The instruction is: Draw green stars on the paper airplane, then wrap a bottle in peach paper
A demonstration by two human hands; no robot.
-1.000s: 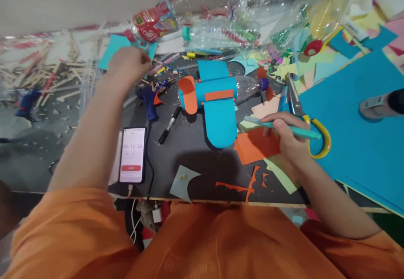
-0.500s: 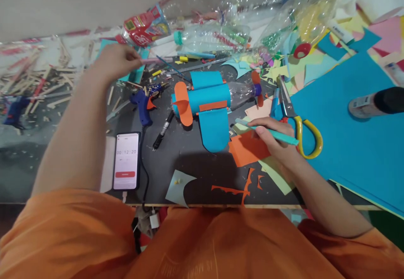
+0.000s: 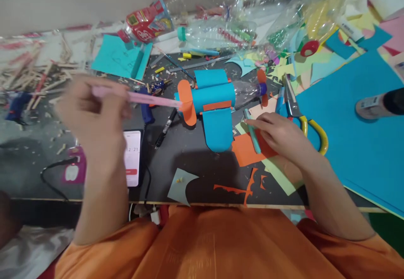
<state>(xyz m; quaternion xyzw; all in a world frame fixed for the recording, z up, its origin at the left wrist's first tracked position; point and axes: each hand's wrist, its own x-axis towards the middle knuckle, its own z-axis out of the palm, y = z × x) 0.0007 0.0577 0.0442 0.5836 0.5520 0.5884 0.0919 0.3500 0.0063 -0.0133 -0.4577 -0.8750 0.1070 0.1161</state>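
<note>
While my left hand point(image 3: 91, 115) pinches a pink stick point(image 3: 148, 99) beside the paper plane point(image 3: 214, 106), my right grip point(image 3: 277, 134) clasps a teal pen point(image 3: 252, 131) over orange paper point(image 3: 249, 150); swinging the stick carelessly could knock the plane's orange tail.

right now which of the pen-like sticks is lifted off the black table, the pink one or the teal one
The pink stick: the left hand holds it up in the air. The teal stick lies on the orange paper piece under the right hand.

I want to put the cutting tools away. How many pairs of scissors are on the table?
1. The yellow-handled scissors lie at the edge of the big blue sheet, just beyond the right hand. More may be hidden under the paper scraps.
</note>
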